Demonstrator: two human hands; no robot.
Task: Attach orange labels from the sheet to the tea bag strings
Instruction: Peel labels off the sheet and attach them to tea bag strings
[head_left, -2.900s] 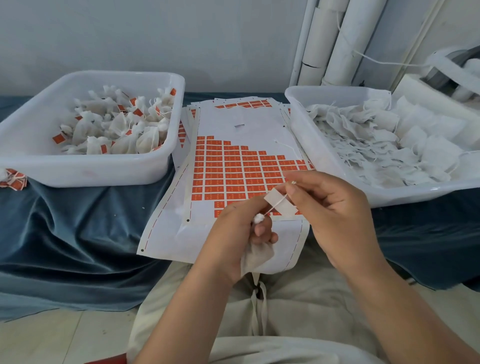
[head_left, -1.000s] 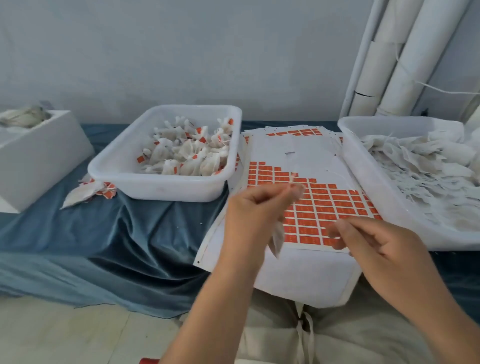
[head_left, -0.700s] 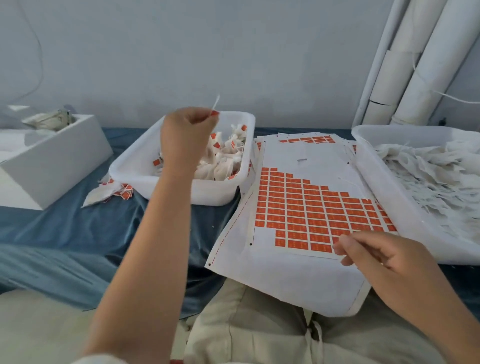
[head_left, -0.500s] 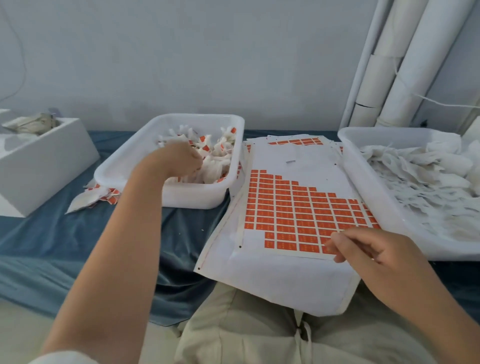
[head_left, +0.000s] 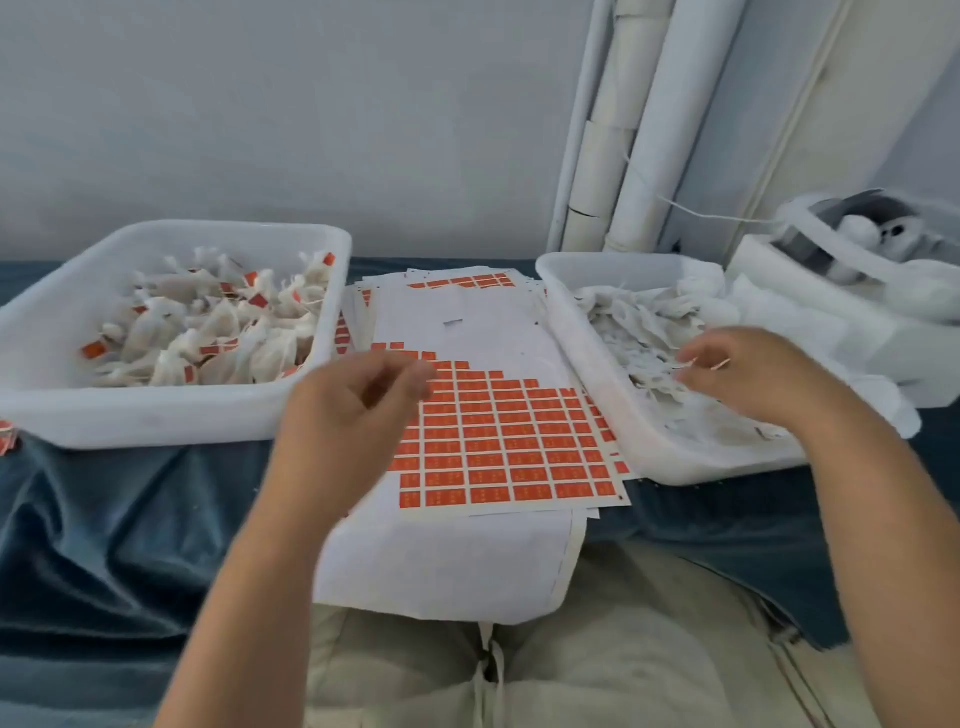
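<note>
The sheet of orange labels (head_left: 509, 441) lies on a stack of white sheets between two white tubs. The left tub (head_left: 156, 421) holds tea bags (head_left: 208, 332) that carry orange labels. In the right tub (head_left: 587, 332) lies a heap of plain white tea bags (head_left: 623, 332). My left hand (head_left: 358, 410) hovers blurred over the sheet's left part, fingers loosely curled, holding nothing. My right hand (head_left: 753, 374) reaches into the right tub over the plain bags. A thin orange label (head_left: 719, 365) shows edge-on, pinched at its fingers.
A blue cloth (head_left: 130, 519) covers the table and hangs off its front edge over my lap. White rolls (head_left: 649, 130) lean against the wall behind the right tub. A white foam box (head_left: 831, 322) with odd items stands at the far right.
My left hand dropped the labelled tea bag in the left tub and came back over the sheet. My right hand left the sheet's front corner and moved into the right tub.
</note>
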